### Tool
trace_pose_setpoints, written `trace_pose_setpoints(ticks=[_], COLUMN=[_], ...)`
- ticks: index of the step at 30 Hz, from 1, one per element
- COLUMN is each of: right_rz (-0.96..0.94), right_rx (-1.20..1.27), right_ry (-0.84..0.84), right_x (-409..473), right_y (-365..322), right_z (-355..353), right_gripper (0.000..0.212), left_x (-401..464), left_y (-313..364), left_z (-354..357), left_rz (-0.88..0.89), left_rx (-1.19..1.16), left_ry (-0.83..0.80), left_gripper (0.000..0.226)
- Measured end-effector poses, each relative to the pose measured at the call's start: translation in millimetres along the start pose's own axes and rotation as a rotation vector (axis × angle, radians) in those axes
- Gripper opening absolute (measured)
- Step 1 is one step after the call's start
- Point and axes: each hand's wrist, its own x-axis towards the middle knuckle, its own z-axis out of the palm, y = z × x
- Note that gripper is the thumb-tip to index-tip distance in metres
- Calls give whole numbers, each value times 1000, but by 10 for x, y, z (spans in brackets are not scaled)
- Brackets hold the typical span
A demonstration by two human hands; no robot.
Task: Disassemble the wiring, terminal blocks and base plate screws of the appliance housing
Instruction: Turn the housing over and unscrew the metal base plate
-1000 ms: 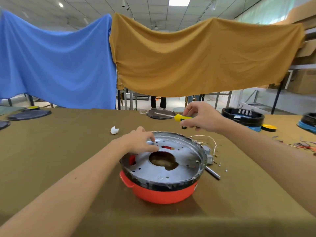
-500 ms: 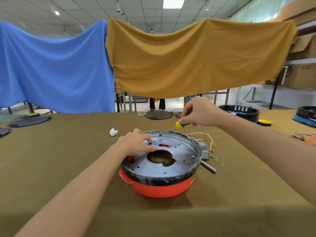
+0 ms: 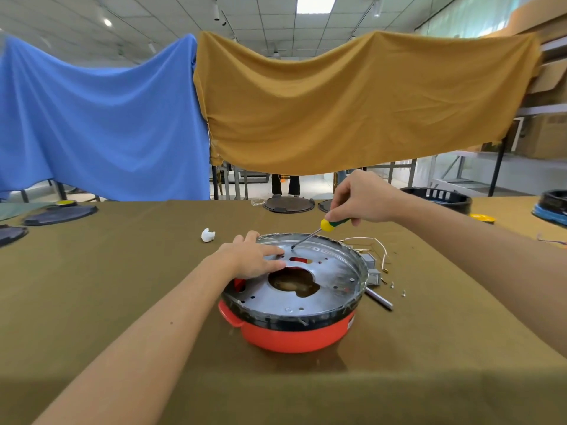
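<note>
— Where's the work?

— Centre frame: red appliance housing [image 3: 294, 335] on the table [image 3: 92, 302], left hand [image 3: 253, 259] flat on the base plate [image 3: 331, 280]. Right hand [image 3: 362, 197] grips the screwdriver [image 3: 319, 230], tip at a far screw.

— Advice?

— Seat the tip squarely, press down, turn slowly.

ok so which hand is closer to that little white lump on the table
Left. The left hand rests on the metal plate just right of the white lump; the right hand holds the screwdriver farther right.
</note>
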Motion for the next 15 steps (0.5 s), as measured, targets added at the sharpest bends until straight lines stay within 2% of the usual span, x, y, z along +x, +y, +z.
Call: trace_pose_setpoints(ticks=[15], right_rz=[39], right_rx=[-49], right_ry=[-45], right_x=[109], right_y=[-101], right_z=[-11], right_gripper=[16], left_x=[7], left_y=[-9], left_z=[23], left_rz=[7], left_rx=[26], left_ry=[9], left_gripper=[55])
